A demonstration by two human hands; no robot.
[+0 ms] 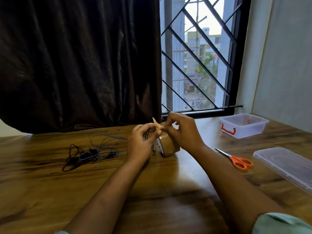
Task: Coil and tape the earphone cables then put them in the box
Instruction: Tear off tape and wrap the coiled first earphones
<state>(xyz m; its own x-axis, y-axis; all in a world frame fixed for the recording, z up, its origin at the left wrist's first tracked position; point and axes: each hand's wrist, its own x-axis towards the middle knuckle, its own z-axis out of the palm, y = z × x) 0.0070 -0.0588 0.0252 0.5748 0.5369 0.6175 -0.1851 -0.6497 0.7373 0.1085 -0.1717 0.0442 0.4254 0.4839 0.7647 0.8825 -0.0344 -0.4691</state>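
My left hand [141, 142] is closed around a small coil of dark earphone cable [148, 133], its plug hanging below the palm. A short strip of brown tape [157, 125] sticks up between both hands, pinched by my right hand [180, 130] at the coil. The brown tape roll [169, 146] stands on edge on the table right under my hands. A loose tangle of black and blue earphone cables [91, 153] lies on the table to the left. The clear plastic box [244, 125] with a red latch stands open at the back right.
Orange-handled scissors [236, 159] lie to the right of my right forearm. The box's clear lid [285, 165] rests near the table's right edge. A dark curtain [76, 65] and a barred window [199, 65] stand behind the wooden table [42, 191].
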